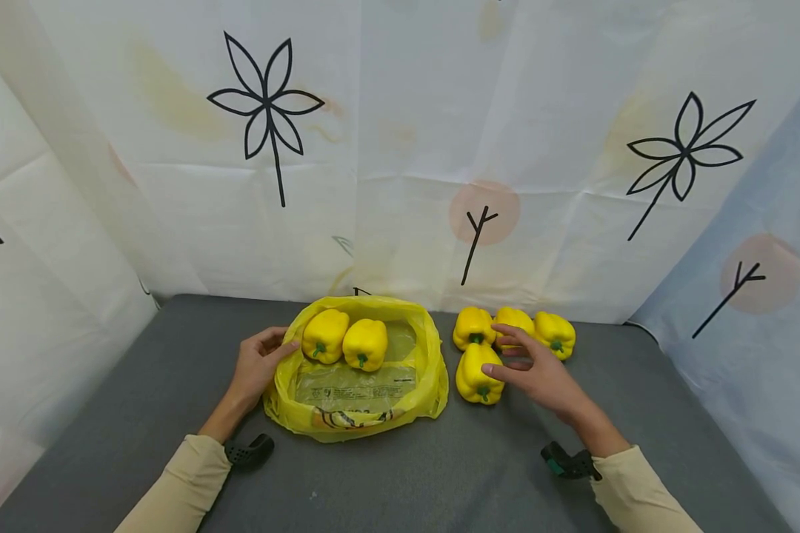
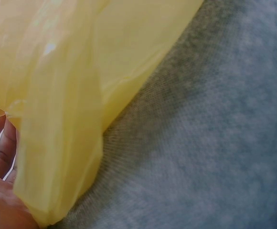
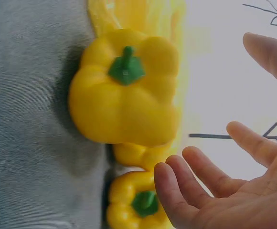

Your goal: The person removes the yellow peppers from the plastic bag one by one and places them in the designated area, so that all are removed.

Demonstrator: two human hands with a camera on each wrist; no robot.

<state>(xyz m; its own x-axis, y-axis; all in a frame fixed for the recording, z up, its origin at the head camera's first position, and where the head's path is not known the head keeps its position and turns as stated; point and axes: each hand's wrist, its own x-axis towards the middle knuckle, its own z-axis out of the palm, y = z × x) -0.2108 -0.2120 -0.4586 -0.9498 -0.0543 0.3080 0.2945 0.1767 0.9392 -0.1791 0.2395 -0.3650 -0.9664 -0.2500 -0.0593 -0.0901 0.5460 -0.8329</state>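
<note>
Head view: left hand [image 1: 256, 364] pinches bag [image 1: 432, 374]; right hand [image 1: 541, 376] spread near peppers [image 1: 475, 370] (glossy, yellow).

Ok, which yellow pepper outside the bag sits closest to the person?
The front pepper: it alone sits forward, while the other three loose peppers line up side by side farther back.

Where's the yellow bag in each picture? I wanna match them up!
Head: the yellow bag is below the middle, a bit left, with two yellow peppers inside.
Left wrist: the yellow bag fills the upper left and hangs down toward the bottom.
Right wrist: only part shows, at the top, just above the big yellow pepper.
Shared landmark: the grey table shows in all three.
</note>
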